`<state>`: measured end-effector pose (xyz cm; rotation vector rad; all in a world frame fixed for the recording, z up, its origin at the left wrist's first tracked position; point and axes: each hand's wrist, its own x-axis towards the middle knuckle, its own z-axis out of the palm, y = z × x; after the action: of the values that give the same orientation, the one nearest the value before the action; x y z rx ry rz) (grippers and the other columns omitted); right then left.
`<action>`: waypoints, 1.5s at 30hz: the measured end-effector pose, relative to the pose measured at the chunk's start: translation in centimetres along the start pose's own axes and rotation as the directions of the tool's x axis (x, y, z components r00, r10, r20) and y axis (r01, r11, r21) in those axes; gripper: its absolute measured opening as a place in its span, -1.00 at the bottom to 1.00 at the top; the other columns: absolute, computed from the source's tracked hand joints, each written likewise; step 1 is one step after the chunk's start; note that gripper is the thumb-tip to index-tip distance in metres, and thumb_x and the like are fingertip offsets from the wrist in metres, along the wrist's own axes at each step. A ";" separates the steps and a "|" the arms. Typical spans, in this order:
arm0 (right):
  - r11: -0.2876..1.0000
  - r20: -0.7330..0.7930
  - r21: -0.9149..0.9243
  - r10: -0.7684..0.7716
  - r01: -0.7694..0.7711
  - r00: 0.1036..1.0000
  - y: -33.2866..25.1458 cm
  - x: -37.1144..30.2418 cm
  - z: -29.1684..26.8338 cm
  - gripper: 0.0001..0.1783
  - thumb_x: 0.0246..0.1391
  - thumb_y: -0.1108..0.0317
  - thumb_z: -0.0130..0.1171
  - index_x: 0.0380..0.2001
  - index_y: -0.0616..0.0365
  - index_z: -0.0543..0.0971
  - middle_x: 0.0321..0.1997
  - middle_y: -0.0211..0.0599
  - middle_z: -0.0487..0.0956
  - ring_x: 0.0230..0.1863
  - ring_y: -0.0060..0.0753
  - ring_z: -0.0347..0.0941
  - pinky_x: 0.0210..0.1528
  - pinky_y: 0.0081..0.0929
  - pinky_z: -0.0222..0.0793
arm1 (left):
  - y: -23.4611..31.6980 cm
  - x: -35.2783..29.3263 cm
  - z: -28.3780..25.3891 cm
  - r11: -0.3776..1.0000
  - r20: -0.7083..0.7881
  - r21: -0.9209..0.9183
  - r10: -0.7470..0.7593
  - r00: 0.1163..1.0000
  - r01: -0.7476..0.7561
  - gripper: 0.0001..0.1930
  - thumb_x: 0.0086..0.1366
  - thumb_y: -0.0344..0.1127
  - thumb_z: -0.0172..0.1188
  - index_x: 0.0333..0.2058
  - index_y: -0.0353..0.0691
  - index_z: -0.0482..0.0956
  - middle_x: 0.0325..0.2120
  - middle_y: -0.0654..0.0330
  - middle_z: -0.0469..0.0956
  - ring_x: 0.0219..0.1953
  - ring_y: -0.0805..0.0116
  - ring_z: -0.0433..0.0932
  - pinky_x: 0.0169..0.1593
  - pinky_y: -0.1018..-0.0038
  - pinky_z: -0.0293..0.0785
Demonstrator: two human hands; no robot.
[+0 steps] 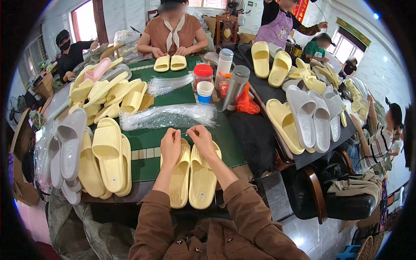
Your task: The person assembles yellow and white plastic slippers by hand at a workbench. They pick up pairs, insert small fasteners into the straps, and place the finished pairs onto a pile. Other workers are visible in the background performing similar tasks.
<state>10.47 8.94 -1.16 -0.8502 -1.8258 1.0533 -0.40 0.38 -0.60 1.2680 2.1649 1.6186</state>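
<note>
A pair of pale yellow slide sandals lies side by side at the table's near edge, toes away from me, between my forearms. Over their toe ends, my left hand and my right hand are both closed in a pinch, close together. A thin whitish plastic tie shows between the fingertips, mostly hidden by them. Just beyond my hands lies a clear bag of long, thin clear plastic ties. Another bundle of such ties rests farther back.
Yellow slides and grey slides are piled at left; more grey slides stand right. A steel flask, paper cups and a red-lidded jar stand mid-table. Opposite, a person handles two yellow slides. Others work around.
</note>
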 end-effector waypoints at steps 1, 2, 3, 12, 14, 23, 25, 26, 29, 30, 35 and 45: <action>1.000 -0.003 0.009 0.004 -0.004 1.000 0.0 0.0 0.1 -0.75 0.07 0.28 0.22 -0.35 0.30 0.57 -0.41 -0.26 0.56 -0.39 -0.47 0.46 -0.31 -0.49 0.38 | 0.3 -0.1 -0.1 1.000 -0.026 -0.016 0.009 1.000 -0.010 -0.85 0.32 -0.32 0.08 -0.33 -0.31 0.45 -0.48 0.07 0.53 -0.43 0.19 0.52 -0.29 0.32 0.41; 1.000 -0.007 0.017 0.007 -0.007 1.000 0.1 0.0 0.1 -0.75 0.07 0.28 0.22 -0.35 0.30 0.57 -0.41 -0.26 0.56 -0.39 -0.47 0.46 -0.30 -0.49 0.38 | 0.7 -0.3 -0.2 0.999 -0.052 -0.031 0.018 0.998 -0.020 -0.84 0.34 -0.33 0.07 -0.31 -0.33 0.45 -0.46 0.07 0.52 -0.41 0.23 0.51 -0.27 0.35 0.41; 1.000 -0.010 0.026 0.011 -0.011 1.000 0.1 0.1 0.2 -0.75 0.07 0.28 0.22 -0.35 0.31 0.57 -0.40 -0.26 0.57 -0.39 -0.47 0.47 -0.30 -0.49 0.38 | 0.9 -0.4 -0.2 0.998 -0.078 -0.047 0.026 0.997 -0.030 -0.83 0.35 -0.33 0.05 -0.30 -0.35 0.44 -0.44 0.06 0.51 -0.40 0.27 0.50 -0.25 0.37 0.41; 0.998 -0.038 0.055 -0.019 0.021 0.999 0.7 0.3 0.2 -0.76 0.05 0.29 0.22 -0.43 0.31 0.55 -0.41 -0.13 0.52 -0.38 -0.25 0.48 -0.28 -0.36 0.38 | 4.1 -0.5 -1.8 0.902 -0.140 0.086 0.432 0.891 -0.424 -0.92 0.22 -0.52 0.06 -0.29 -0.31 0.49 -0.32 0.06 0.48 -0.24 0.11 0.47 -0.15 0.28 0.38; 0.998 -0.026 0.069 0.008 -0.006 1.000 0.3 0.1 0.2 -0.76 0.05 0.29 0.22 -0.42 0.31 0.55 -0.41 -0.13 0.52 -0.38 -0.25 0.49 -0.27 -0.37 0.38 | 5.3 -1.4 -3.0 0.926 -0.102 0.020 0.376 0.921 -0.376 -0.90 0.25 -0.51 0.05 -0.26 -0.32 0.49 -0.34 0.07 0.49 -0.26 0.16 0.47 -0.16 0.33 0.38; 0.998 -0.032 0.062 0.007 -0.005 0.999 0.1 0.2 0.2 -0.77 0.08 0.30 0.19 -0.41 0.31 0.56 -0.39 -0.13 0.54 -0.37 -0.26 0.49 -0.27 -0.37 0.39 | 5.2 -11.9 -6.1 0.980 0.125 0.072 0.177 0.976 -0.187 -0.80 0.23 -0.45 0.09 -0.16 -0.33 0.47 -0.25 0.04 0.47 -0.14 0.11 0.44 -0.06 0.33 0.36; 0.998 -0.016 0.061 0.022 -0.021 1.000 -0.1 0.2 0.0 -0.77 0.08 0.30 0.19 -0.40 0.31 0.56 -0.39 -0.13 0.54 -0.37 -0.27 0.49 -0.28 -0.38 0.39 | 4.3 -13.3 -5.9 0.972 0.170 0.106 0.188 0.967 -0.208 -0.74 0.22 -0.42 0.11 -0.11 -0.34 0.44 -0.18 -0.02 0.44 -0.07 0.04 0.40 0.00 0.27 0.32; 0.999 -0.023 0.040 0.013 -0.012 1.000 -0.3 0.1 -0.1 -0.77 0.08 0.30 0.19 -0.41 0.31 0.57 -0.38 -0.14 0.54 -0.37 -0.29 0.49 -0.28 -0.39 0.39 | 4.1 -13.8 -5.7 0.966 0.185 0.114 0.210 0.960 -0.233 -0.70 0.21 -0.40 0.12 -0.08 -0.35 0.43 -0.14 -0.05 0.41 -0.04 0.00 0.37 0.03 0.24 0.29; 0.997 -0.030 0.067 0.037 -0.035 0.999 -0.3 0.2 0.1 -0.77 0.09 0.30 0.19 -0.41 0.30 0.57 -0.39 -0.15 0.54 -0.38 -0.28 0.49 -0.27 -0.38 0.38 | 4.4 -14.1 -5.2 0.916 0.220 0.251 0.261 0.940 -0.312 -0.54 0.17 -0.27 0.18 0.01 -0.37 0.36 -0.03 -0.12 0.34 0.04 -0.11 0.30 0.11 0.14 0.20; 0.996 -0.028 0.081 0.042 -0.040 0.999 -0.3 0.2 0.0 -0.77 0.09 0.30 0.19 -0.41 0.30 0.57 -0.39 -0.15 0.54 -0.38 -0.29 0.48 -0.27 -0.38 0.38 | 4.6 -13.9 -5.1 0.900 0.225 0.296 0.260 0.939 -0.320 -0.51 0.15 -0.25 0.20 0.01 -0.37 0.36 -0.02 -0.11 0.34 0.04 -0.12 0.29 0.12 0.12 0.19; 0.993 -0.024 0.121 0.006 -0.003 1.000 0.1 0.2 -0.1 -0.76 0.10 0.30 0.18 -0.40 0.32 0.56 -0.38 -0.13 0.53 -0.37 -0.30 0.48 -0.26 -0.40 0.38 | 4.6 -12.6 -3.9 0.849 0.280 0.414 0.223 0.934 -0.327 -0.40 0.12 -0.13 0.23 0.04 -0.42 0.33 0.03 -0.12 0.31 0.07 -0.13 0.25 0.14 0.05 0.14; 0.967 -0.312 0.166 -0.136 0.195 0.940 -2.8 0.2 -2.7 -0.83 0.25 0.44 -0.07 -0.29 0.27 0.50 -0.28 -0.20 0.51 -0.22 -0.37 0.42 -0.10 -0.48 0.29 | 3.7 -12.4 -2.0 0.811 0.268 0.522 0.138 0.953 -0.264 -0.47 0.27 -0.22 0.04 0.10 -0.52 0.26 0.12 -0.23 0.26 0.23 -0.24 0.12 0.31 -0.04 -0.07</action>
<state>12.39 8.83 2.17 -0.6824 -1.4854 0.9220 8.21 -9.45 -0.99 1.7861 2.5111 0.8454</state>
